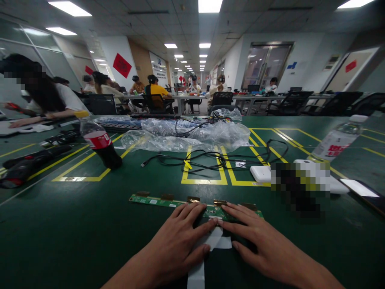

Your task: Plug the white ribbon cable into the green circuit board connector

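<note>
A long, narrow green circuit board (161,202) lies crosswise on the green tabletop, with several brown-gold flexible tabs along its far edge. My left hand (179,237) rests with its fingers stretched out, the tips on the near edge of the board. Just right of it, my right hand (255,237) lies palm down with spread fingers over the board's right part. The index fingertips nearly meet at the board's near edge, touching the top of a flat white strip (196,277). This strip is folded and runs toward me between my hands; whether it is tape or a ribbon cable I cannot tell.
Beyond the board are black cables (198,162) and crumpled clear plastic wrap (192,134). A cola bottle (100,144) stands left; at right are a clear bottle (338,140), a white device (260,174) and a phone (363,192). People sit at tables behind; one person (60,96) leans in at left.
</note>
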`<state>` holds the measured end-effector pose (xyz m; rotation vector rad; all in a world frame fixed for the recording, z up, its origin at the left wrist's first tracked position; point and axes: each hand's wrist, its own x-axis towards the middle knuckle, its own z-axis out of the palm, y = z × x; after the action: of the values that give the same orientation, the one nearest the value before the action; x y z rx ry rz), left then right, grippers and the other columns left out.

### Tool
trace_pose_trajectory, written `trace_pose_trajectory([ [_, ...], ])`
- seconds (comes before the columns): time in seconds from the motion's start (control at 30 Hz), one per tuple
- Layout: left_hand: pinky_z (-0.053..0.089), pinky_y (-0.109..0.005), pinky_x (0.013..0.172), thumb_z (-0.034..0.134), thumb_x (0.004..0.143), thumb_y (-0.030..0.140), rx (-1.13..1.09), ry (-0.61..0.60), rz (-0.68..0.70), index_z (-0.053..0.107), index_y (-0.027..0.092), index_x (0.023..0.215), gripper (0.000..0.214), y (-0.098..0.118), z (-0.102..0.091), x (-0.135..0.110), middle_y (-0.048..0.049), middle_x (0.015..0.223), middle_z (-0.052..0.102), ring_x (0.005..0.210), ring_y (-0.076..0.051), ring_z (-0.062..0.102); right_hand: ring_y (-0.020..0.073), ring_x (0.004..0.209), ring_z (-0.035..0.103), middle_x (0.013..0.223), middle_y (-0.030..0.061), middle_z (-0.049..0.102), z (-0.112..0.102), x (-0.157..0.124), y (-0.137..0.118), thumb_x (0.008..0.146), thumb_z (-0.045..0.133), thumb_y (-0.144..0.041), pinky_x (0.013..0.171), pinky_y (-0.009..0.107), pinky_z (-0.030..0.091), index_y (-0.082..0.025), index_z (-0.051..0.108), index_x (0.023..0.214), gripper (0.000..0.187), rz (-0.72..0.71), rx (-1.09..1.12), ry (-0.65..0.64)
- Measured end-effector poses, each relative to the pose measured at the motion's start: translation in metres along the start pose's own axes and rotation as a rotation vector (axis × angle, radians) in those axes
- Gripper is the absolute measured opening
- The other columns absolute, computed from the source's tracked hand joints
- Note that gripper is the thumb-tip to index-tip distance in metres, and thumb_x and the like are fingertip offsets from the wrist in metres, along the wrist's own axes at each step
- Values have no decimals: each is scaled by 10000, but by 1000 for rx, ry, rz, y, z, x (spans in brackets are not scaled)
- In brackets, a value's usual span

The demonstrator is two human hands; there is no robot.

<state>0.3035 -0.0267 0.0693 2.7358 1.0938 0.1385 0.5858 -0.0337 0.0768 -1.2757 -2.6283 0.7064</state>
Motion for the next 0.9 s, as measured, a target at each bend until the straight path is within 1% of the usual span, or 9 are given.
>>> trace_pose_trajectory([
  [0.17, 352, -615, 1133, 536, 984, 427, -27, 12, -3, 337, 356, 1552, 606, -1, 2, 0, -127, 1600, 354, 1449, -365, 352, 314, 1509, 259, 1648, -16, 290, 1, 1, 0, 988, 552, -344, 1207, 618, 203, -439, 423, 1504, 541, -6, 21, 24],
  [0.33, 321, -591, 1171, 581, 939, 283, -121, 0, 28, 446, 371, 1481, 565, -8, -6, -5, -49, 1609, 370, 1484, -315, 314, 303, 1512, 252, 1654, -31, 272, 1, 1, -1, 988, 549, -339, 1208, 606, 216, -452, 437, 1493, 529, 4, 10, 12],
  [0.53, 307, -603, 1179, 570, 937, 248, -171, 15, 52, 492, 372, 1448, 532, -12, -4, -8, -17, 1594, 409, 1491, -306, 314, 299, 1513, 253, 1650, -21, 294, -2, 1, 1, 987, 545, -318, 1209, 598, 222, -439, 436, 1498, 537, 1, 10, 4],
  [0.6, 308, -601, 1180, 551, 950, 248, -170, 11, 42, 490, 378, 1450, 520, -12, -3, -8, -11, 1594, 409, 1491, -300, 315, 285, 1510, 267, 1644, -22, 314, -3, 1, 2, 989, 535, -301, 1211, 586, 229, -430, 468, 1481, 513, -8, 13, 7],
  [0.73, 298, -598, 1187, 546, 953, 258, -165, 19, 26, 480, 385, 1456, 523, -11, -1, -9, -7, 1606, 387, 1496, -289, 305, 272, 1497, 302, 1618, -14, 373, -4, 1, 3, 996, 498, -261, 1207, 576, 253, -398, 587, 1391, 427, -8, 30, 18],
  [0.9, 313, -607, 1177, 574, 935, 249, -185, 34, 4, 516, 371, 1433, 516, -9, -2, -9, -18, 1595, 406, 1485, -305, 328, 280, 1486, 324, 1605, 2, 398, -3, 0, 2, 996, 498, -260, 1199, 596, 261, -388, 600, 1382, 419, -10, 41, 37],
])
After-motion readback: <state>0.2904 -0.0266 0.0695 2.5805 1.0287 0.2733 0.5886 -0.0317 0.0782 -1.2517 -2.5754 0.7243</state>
